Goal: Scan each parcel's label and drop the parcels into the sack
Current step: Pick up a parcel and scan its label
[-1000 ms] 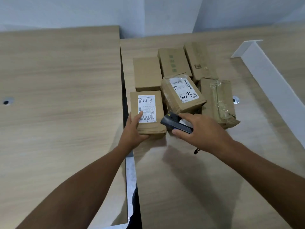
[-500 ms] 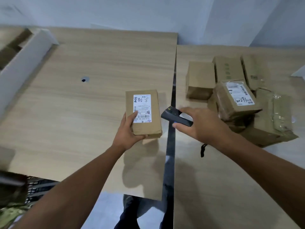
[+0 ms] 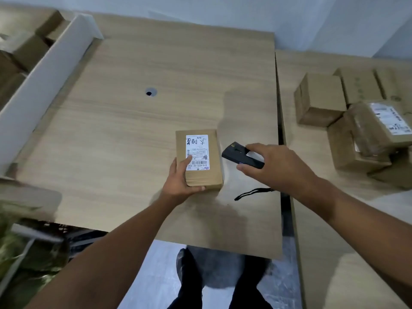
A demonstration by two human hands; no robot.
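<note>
My left hand (image 3: 179, 181) grips a small brown cardboard parcel (image 3: 208, 172) by its near left corner, label side up, above the left wooden table (image 3: 124, 121). Its white label (image 3: 197, 150) carries a barcode and handwriting. My right hand (image 3: 276, 166) holds a black handheld scanner (image 3: 237, 155), just right of the parcel and angled toward it, with a black wrist strap (image 3: 252, 193) hanging below. Several more brown parcels (image 3: 321, 99) lie heaped on the right table. A blurred green sack (image 3: 24, 255) shows at the lower left.
A white divider board (image 3: 42, 83) runs along the left table's far left side, with more cardboard boxes (image 3: 29, 50) behind it. A narrow gap (image 3: 281, 134) separates the two tables. A cable hole (image 3: 149, 93) sits in the left tabletop. My feet stand on the pale floor (image 3: 156, 275).
My left hand lifted the labelled parcel off the right table's heap and carried it left over the left table. The right hand followed with the scanner, and my view swung left.
</note>
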